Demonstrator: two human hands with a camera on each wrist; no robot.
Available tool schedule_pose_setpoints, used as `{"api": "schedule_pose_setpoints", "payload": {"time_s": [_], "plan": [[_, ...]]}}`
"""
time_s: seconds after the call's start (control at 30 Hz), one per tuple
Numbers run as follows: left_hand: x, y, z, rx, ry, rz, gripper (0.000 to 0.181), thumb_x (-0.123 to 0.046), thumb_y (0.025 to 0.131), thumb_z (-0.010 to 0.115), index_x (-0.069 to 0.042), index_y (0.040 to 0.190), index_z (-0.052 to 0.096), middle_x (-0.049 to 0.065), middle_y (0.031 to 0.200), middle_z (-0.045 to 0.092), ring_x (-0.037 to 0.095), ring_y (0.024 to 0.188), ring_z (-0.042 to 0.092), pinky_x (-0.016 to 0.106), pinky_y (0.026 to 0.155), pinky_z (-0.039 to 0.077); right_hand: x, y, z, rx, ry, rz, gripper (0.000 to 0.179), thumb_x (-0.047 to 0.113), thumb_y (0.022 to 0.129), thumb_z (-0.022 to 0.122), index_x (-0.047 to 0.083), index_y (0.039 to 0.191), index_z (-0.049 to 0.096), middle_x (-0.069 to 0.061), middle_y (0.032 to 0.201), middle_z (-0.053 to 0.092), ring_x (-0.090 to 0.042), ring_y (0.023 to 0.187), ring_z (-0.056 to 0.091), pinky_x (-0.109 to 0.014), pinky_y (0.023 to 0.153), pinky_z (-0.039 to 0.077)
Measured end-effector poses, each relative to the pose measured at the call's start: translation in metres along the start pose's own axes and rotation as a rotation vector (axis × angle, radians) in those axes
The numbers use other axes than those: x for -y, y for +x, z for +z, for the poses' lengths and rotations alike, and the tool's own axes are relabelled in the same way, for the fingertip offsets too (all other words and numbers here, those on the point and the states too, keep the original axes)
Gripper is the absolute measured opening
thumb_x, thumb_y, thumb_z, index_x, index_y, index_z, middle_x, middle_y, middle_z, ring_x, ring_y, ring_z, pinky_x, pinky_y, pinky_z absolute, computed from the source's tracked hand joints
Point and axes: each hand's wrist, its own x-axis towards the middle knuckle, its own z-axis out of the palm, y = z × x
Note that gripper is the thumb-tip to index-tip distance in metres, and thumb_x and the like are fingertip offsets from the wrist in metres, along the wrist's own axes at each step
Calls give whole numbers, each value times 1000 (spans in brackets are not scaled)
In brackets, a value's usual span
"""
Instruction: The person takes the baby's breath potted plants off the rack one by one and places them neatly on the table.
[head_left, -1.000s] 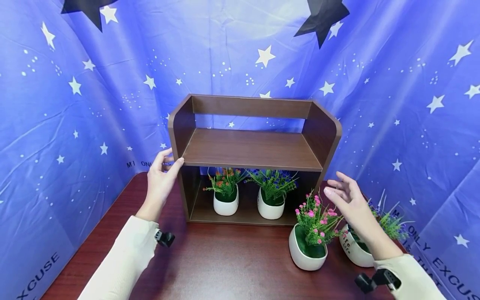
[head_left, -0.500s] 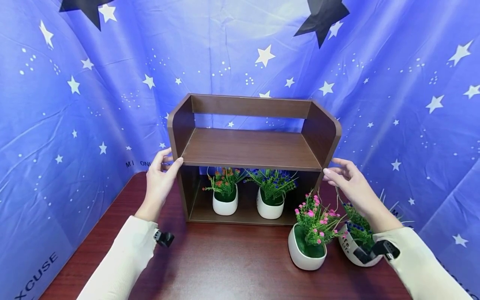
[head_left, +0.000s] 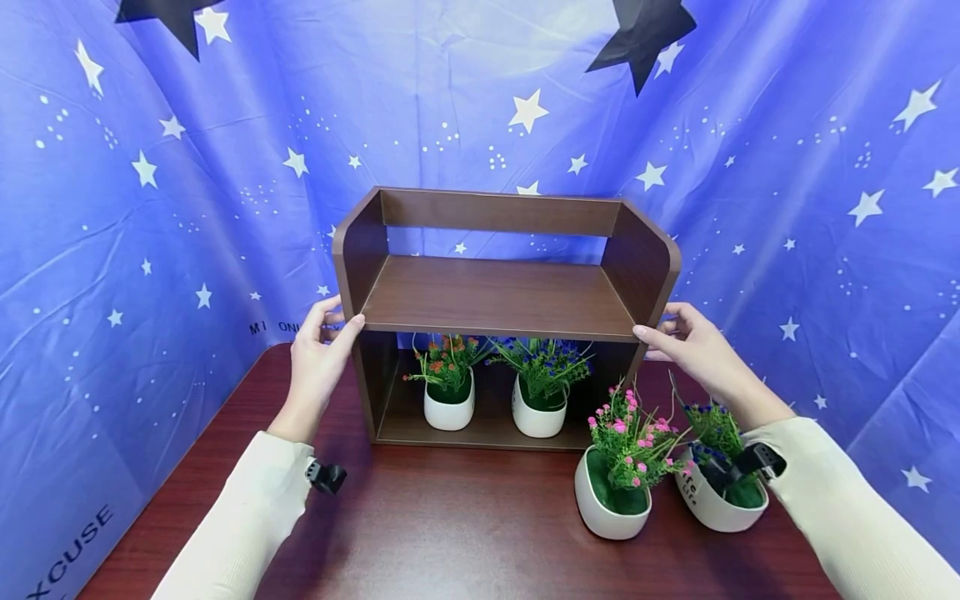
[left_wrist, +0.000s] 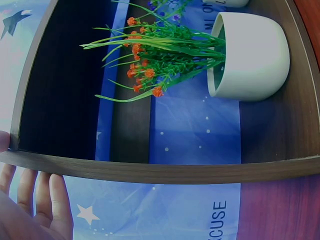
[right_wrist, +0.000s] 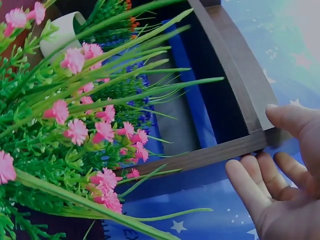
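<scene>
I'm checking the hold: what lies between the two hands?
The head view shows the shelf between the left hand and right hand, with an orange-flowered plant and a blue-flowered plant in its lower level.

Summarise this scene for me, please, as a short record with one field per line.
Left hand: grips the brown shelf at its left side
Right hand: grips its right side
Lower level: orange-flowered plant, blue-flowered plant
On table, front right: pink-flowered plant, second blue-flowered plant
Backdrop: blue cloth with stars
</scene>
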Motion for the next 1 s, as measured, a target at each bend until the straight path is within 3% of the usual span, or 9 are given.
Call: {"api": "schedule_pose_setpoints", "payload": {"time_s": [0.13,0.27,0.53,0.63,0.8,1.0], "plan": [[1,0,0,-2,-4,-3,42,-24,91,76,-17,131,65,7,107,62,13,86,55,19,71,46,3,1,0,7,-29,19,74,41,99,63,-2,146,24,-17,117,40,-25,101,70,-24,87,54],[2,1,0,3,-12,-14,44,-22,91,75,-17,133,64,6,108,62,13,86,55,18,68,47,4,3,-1,21,-49,5,72,41,99,62,-1,146,26,-24,126,44,-35,105,68,-35,91,54],[2,2,-6,75,-35,-30,45,-26,92,75,-15,134,62,10,110,65,5,81,61,19,65,55,2,5,-3,30,-79,-17,65,38,100,63,1,141,30,-25,129,46,-38,105,66,-29,83,56],[2,-1,-11,121,-24,-42,47,-27,93,73,-13,136,61,11,115,64,4,84,63,23,69,57,3,3,-2,11,-124,-30,60,41,99,63,3,137,36,-23,124,50,-38,106,66,-38,85,57],[3,-9,-23,219,54,-30,49,-26,94,72,-13,139,57,15,122,64,0,85,65,27,70,59,8,-1,-4,-17,-245,-20,60,51,96,62,7,132,43,-20,117,58,-38,102,68,-55,90,50],[6,-14,-37,329,203,30,46,-26,95,71,-12,136,58,16,119,68,7,84,67,25,69,57,14,-4,-7,-24,-308,-5,61,56,94,62,9,128,46,-18,115,61,-32,95,71,-57,89,49]]}}
